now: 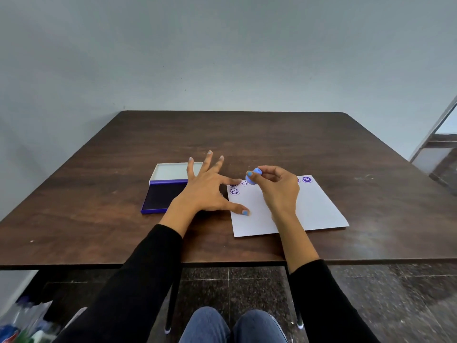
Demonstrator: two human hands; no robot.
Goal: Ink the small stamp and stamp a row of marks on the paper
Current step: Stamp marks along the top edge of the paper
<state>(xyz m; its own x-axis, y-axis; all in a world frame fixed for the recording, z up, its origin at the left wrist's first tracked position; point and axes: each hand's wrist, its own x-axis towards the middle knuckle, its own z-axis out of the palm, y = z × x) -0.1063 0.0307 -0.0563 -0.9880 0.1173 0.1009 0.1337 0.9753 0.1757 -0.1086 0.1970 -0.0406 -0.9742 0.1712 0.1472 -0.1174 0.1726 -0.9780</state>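
A white paper (314, 209) lies on the dark wooden table (247, 134), with several purple smiley marks (234, 191) along its far edge and one below at the left corner. My right hand (277, 189) pinches the small blue stamp (253, 176) just above the paper's top edge, tilted. My left hand (210, 186) is spread flat, with thumb and index finger pressing the paper's left edge. The open ink pad (160, 199), purple with a dark inked face and a white lid, sits left of the paper, partly hidden under my left hand.
A wall stands close behind the table. The table's near edge runs above my knees (232, 328). Bottles and clutter (22, 325) lie on the floor at the lower left. A frame or shelf (440, 154) stands at the right.
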